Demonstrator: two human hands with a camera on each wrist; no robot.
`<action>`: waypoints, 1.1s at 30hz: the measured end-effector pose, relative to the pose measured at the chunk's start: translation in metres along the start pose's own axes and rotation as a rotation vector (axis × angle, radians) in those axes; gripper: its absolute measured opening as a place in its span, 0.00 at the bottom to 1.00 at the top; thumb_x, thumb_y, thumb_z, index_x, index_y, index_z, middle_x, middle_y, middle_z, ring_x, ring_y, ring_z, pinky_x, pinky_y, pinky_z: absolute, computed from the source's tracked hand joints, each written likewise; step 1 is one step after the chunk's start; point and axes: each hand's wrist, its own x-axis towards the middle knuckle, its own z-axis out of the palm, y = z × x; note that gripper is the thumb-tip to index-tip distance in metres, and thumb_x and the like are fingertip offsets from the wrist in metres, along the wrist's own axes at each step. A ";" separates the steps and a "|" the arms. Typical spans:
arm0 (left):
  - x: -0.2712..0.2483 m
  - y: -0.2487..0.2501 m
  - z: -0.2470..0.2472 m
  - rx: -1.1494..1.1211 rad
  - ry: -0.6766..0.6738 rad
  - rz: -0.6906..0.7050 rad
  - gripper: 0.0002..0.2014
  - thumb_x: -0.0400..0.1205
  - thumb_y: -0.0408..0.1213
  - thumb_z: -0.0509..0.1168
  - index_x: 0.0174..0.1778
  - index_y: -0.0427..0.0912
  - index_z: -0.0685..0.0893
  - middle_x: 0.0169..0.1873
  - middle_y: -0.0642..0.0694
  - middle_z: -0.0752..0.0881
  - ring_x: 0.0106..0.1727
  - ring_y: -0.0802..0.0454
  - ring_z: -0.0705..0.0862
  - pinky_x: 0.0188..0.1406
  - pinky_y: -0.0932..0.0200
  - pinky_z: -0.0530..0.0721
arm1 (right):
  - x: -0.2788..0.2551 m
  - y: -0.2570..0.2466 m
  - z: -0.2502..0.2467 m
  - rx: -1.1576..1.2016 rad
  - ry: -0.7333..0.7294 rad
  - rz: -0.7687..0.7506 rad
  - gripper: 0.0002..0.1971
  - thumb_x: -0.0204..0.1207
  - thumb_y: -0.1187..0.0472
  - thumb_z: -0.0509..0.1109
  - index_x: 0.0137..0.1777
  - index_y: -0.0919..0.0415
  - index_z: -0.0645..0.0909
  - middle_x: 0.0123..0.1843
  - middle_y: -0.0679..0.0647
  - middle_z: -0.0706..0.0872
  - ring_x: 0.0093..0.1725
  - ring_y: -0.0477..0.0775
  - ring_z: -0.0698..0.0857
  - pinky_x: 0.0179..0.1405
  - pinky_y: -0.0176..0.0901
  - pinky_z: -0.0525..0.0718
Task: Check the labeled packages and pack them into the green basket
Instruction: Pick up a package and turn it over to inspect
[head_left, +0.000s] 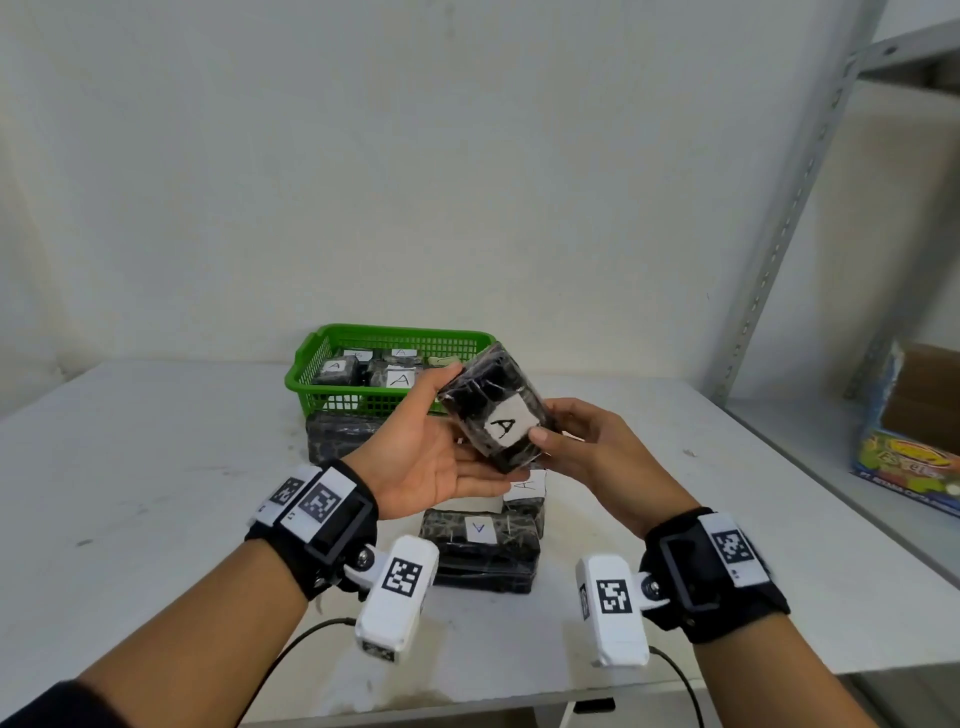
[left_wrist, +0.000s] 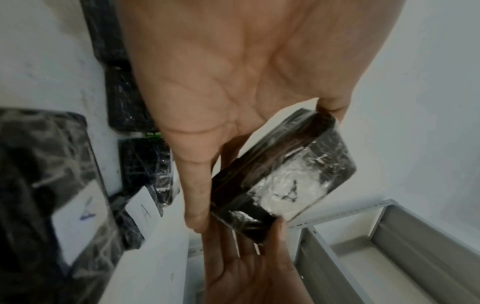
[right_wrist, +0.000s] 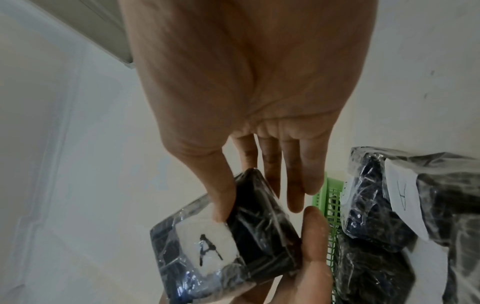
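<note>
I hold a black, plastic-wrapped package (head_left: 485, 400) with a white label marked "A" above the table, in front of the green basket (head_left: 306, 364). My left hand (head_left: 457, 431) lies palm up, its thumb on the package's top edge and its fingers underneath. From the right, my right hand (head_left: 556, 431) pinches it, thumb on the label. The left wrist view shows the package (left_wrist: 285, 174) between both hands; the right wrist view shows its label (right_wrist: 207, 246) clearly. Several "A" packages lie in the basket.
More wrapped packages lie on the white table (head_left: 156, 467): a stack (head_left: 480, 551) below my hands, one (head_left: 524, 493) behind it, one (head_left: 337, 434) against the basket's front. A metal shelf (head_left: 810, 208) with a colourful box (head_left: 904, 467) stands at the right.
</note>
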 end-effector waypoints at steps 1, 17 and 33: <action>0.003 0.000 0.002 0.014 0.026 0.003 0.42 0.80 0.68 0.51 0.76 0.33 0.72 0.69 0.25 0.79 0.72 0.30 0.79 0.79 0.37 0.69 | 0.000 -0.001 -0.003 0.041 0.019 0.012 0.20 0.75 0.59 0.79 0.65 0.66 0.85 0.62 0.64 0.92 0.62 0.63 0.92 0.62 0.53 0.90; 0.102 -0.008 0.059 0.324 0.401 0.216 0.24 0.79 0.46 0.74 0.50 0.22 0.87 0.49 0.28 0.90 0.50 0.33 0.91 0.53 0.35 0.89 | -0.003 -0.009 -0.077 0.116 0.259 0.195 0.15 0.86 0.52 0.71 0.59 0.63 0.91 0.45 0.54 0.93 0.43 0.53 0.90 0.45 0.49 0.89; 0.292 -0.039 0.092 0.347 0.350 -0.146 0.15 0.85 0.44 0.65 0.60 0.36 0.83 0.58 0.34 0.87 0.53 0.36 0.88 0.50 0.40 0.90 | 0.067 0.036 -0.217 0.001 0.415 0.524 0.09 0.86 0.56 0.72 0.58 0.60 0.85 0.45 0.58 0.89 0.42 0.57 0.88 0.40 0.50 0.89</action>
